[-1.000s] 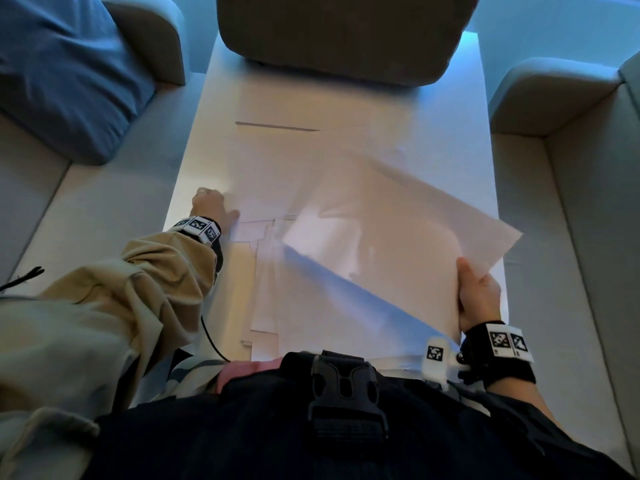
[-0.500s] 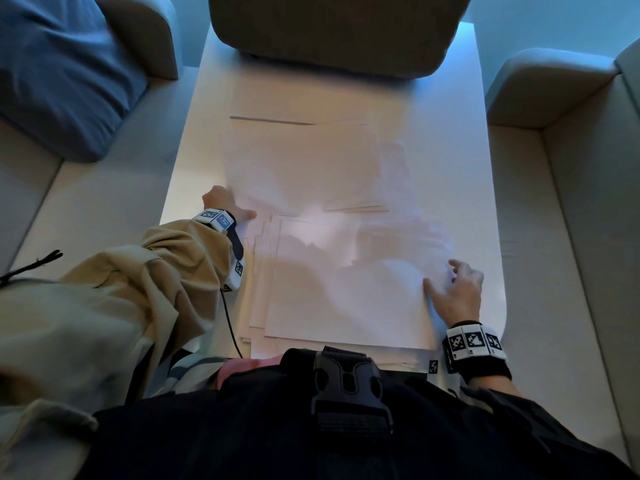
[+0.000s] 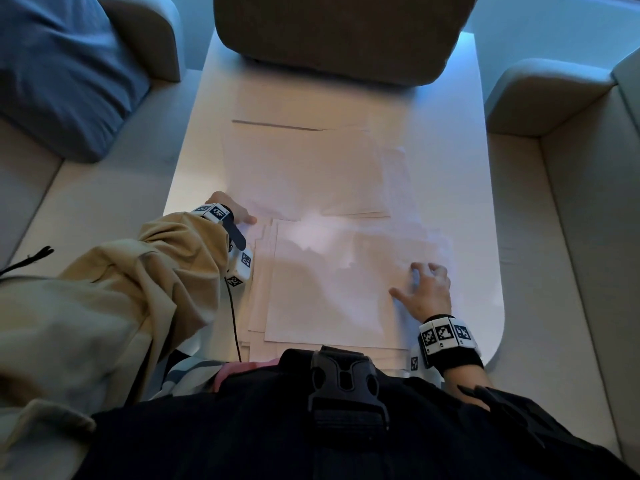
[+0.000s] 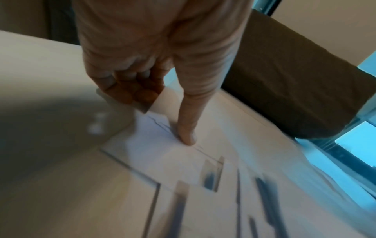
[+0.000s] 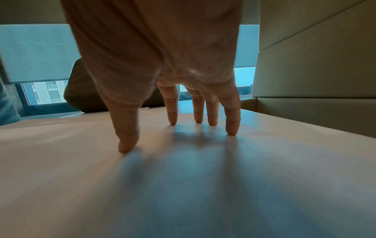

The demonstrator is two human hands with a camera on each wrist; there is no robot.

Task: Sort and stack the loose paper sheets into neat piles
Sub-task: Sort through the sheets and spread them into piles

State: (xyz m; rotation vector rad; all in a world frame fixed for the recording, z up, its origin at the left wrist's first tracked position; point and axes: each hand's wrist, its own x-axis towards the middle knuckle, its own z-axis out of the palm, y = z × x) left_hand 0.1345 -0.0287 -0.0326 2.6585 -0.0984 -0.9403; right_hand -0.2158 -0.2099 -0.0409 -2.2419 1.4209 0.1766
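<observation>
Curled round a sheet corner (image 4: 146,104), the left hand (image 3: 230,211) grips it with its fingers while its thumb (image 4: 188,128) presses paper flat on the desk (image 3: 460,202). Right of that grip lies the near pile (image 3: 329,289); the right hand (image 3: 424,289) rests open, spread fingertips (image 5: 173,119) pressing the pile's right part.

- The near pile of loose paper sheets (image 3: 332,289) lies on the long table (image 3: 450,161), just before the far paper pile (image 3: 304,168).
- The padded chair back (image 3: 339,32) stands behind the table.
</observation>
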